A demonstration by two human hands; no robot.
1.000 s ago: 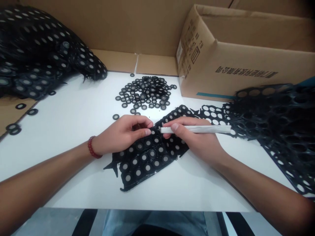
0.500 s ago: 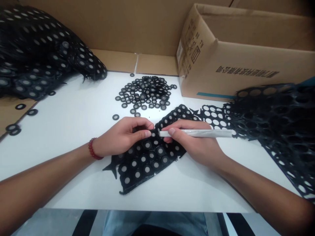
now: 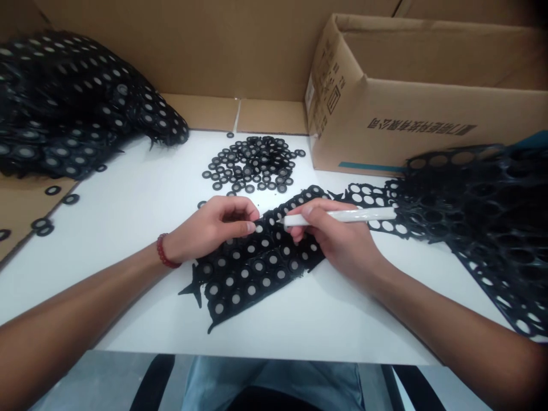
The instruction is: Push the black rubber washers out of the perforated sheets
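Note:
A black rubber sheet (image 3: 265, 282) with rows of grey-centred rings lies slantwise on the white table in front of me. My left hand (image 3: 218, 225), with a red bead bracelet at the wrist, pinches the sheet's upper part between thumb and forefinger. A white pen-shaped tool (image 3: 359, 214) with a thin tip is gripped in my right hand (image 3: 331, 231). Its tip points left and is at the sheet, close to my left fingertips. Whether it touches the rubber I cannot tell. Behind the sheet lies a pile of loose black rings (image 3: 257, 162).
An open cardboard box (image 3: 419, 114) stands at the back right. In front of it is a heap of black webbing with empty holes (image 3: 483, 211). More ringed sheets (image 3: 85, 103) are heaped at the back left, with several stray rings on cardboard (image 3: 19, 200).
The tool has turned slightly, its rear end rising, and its thin tip now shows. My left fingers have shifted a little left. The whole view has moved slightly.

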